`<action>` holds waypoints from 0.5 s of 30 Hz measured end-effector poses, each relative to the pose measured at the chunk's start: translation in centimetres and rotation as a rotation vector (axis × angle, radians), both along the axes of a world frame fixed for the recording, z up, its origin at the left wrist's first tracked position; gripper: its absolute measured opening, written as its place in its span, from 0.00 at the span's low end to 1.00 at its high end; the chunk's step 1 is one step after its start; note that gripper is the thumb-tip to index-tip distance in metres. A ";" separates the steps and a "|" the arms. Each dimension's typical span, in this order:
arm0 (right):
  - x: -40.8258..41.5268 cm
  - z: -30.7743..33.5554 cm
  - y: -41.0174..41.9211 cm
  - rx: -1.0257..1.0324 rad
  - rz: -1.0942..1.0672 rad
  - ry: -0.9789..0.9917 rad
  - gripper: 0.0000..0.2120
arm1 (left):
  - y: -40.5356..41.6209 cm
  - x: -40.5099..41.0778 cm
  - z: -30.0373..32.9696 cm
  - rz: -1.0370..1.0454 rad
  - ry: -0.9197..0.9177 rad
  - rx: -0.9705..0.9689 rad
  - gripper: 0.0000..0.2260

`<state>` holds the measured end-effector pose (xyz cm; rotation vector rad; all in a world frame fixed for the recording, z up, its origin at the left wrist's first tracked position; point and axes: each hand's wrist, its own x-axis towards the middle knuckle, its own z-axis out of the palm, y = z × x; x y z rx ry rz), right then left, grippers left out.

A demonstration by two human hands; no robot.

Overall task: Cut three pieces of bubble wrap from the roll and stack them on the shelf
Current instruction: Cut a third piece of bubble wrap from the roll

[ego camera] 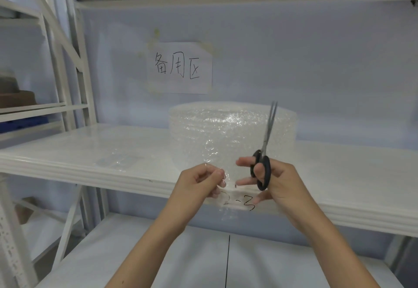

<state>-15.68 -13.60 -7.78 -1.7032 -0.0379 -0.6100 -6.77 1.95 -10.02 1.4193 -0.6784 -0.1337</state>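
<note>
Holding wrap (pixel 222 152) drawn from the roll (pixel 230 127) on the shelf (pixel 90 149)
Left hand (pixel 199 186) pinched the wrap's edge; right hand (pixel 271 179) gripped scissors (pixel 263 154), blades upright, nearly closed

White paper sign (pixel 179 67) with handwritten black characters taped on back wall, brown stacked items (pixel 15 96) on neighbouring rack at left, blue bin (pixel 22 126) below them, handwritten mark (pixel 245 204) on shelf's front edge.

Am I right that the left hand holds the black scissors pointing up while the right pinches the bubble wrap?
Hands are swapped. The head view shows the right hand holding the black scissors pointing up, while the left hand pinches the bubble wrap.
</note>
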 end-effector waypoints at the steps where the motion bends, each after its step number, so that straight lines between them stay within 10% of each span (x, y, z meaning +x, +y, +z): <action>1: -0.1 -0.1 -0.4 0.010 -0.044 0.001 0.19 | 0.1 0.0 0.1 -0.002 0.006 -0.001 0.07; 6: -0.4 -0.6 -3.9 0.026 -0.295 0.057 0.08 | 0.0 0.0 0.1 -0.021 0.013 0.000 0.07; 15: -1.1 -0.5 -9.0 -0.474 -0.742 0.438 0.31 | -1.1 -0.3 0.1 -0.059 0.015 0.010 0.07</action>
